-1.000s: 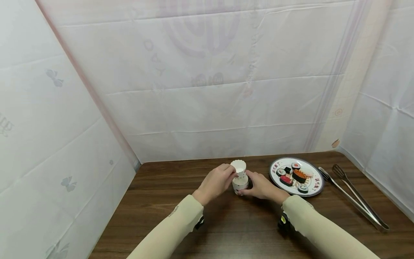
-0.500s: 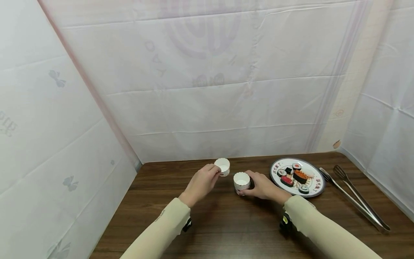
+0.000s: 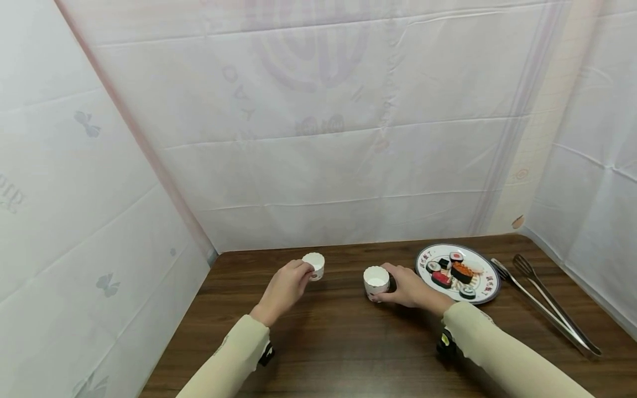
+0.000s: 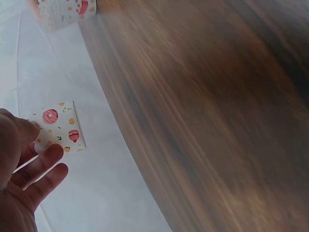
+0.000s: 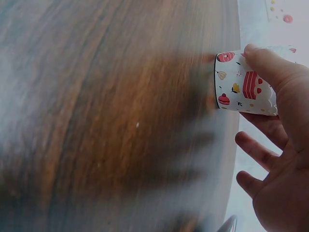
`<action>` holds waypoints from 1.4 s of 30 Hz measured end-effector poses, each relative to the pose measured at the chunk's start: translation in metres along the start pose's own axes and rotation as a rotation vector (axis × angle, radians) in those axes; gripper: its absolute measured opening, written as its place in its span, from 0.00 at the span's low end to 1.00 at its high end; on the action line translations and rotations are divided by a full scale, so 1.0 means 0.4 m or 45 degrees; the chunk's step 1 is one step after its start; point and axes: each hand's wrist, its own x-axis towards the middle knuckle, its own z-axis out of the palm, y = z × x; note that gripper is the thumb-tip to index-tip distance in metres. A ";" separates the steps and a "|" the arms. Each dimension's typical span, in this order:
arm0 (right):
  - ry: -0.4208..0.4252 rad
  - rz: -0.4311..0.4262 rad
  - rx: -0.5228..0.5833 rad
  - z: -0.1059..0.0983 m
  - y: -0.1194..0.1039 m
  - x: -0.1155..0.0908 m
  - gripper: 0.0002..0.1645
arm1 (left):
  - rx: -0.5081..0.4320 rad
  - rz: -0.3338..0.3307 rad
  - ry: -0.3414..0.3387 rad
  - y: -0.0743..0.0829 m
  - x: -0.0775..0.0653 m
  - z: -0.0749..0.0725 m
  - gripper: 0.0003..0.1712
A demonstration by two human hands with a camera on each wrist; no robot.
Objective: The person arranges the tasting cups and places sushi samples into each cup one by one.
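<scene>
My left hand [image 3: 283, 288] pinches a small white paper baking cup [image 3: 317, 272] at its near side, with the mouth facing up. In the left wrist view this baking cup [image 4: 60, 128] shows printed doughnuts and sweets, and it looks raised off the table. To the right, my right hand [image 3: 407, 286] grips a second paper baking cup [image 3: 376, 283] between thumb and fingers. Cake slices and sweets are printed on that baking cup [image 5: 245, 84] in the right wrist view. The two cups stand apart, and the inside visible in each is white.
A round plate [image 3: 490, 290] with several sushi pieces [image 3: 461, 272] lies right of my right hand. Metal tongs [image 3: 552, 310] lie beyond it on the right. The brown wooden table [image 3: 343, 354] meets white printed cloth walls [image 3: 318, 166] at the back and sides.
The left-hand cup was on top of the right-hand cup; it has come off and moved left with my left hand. My right hand and its cup have shifted slightly right.
</scene>
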 end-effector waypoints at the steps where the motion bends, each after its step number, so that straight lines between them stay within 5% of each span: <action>1: 0.004 -0.010 -0.001 -0.001 0.002 -0.001 0.40 | 0.003 -0.008 0.003 -0.007 -0.009 -0.003 0.06; 9: 0.045 -0.046 -0.011 -0.011 0.023 -0.013 0.39 | 0.040 -0.058 0.056 -0.054 -0.065 -0.026 0.09; 20: 0.083 -0.075 -0.018 -0.030 0.046 -0.046 0.37 | 0.065 -0.190 0.013 -0.099 -0.119 -0.060 0.08; 42: 0.076 -0.135 -0.005 -0.034 0.051 -0.050 0.35 | 0.059 -0.325 -0.056 -0.127 -0.191 -0.073 0.07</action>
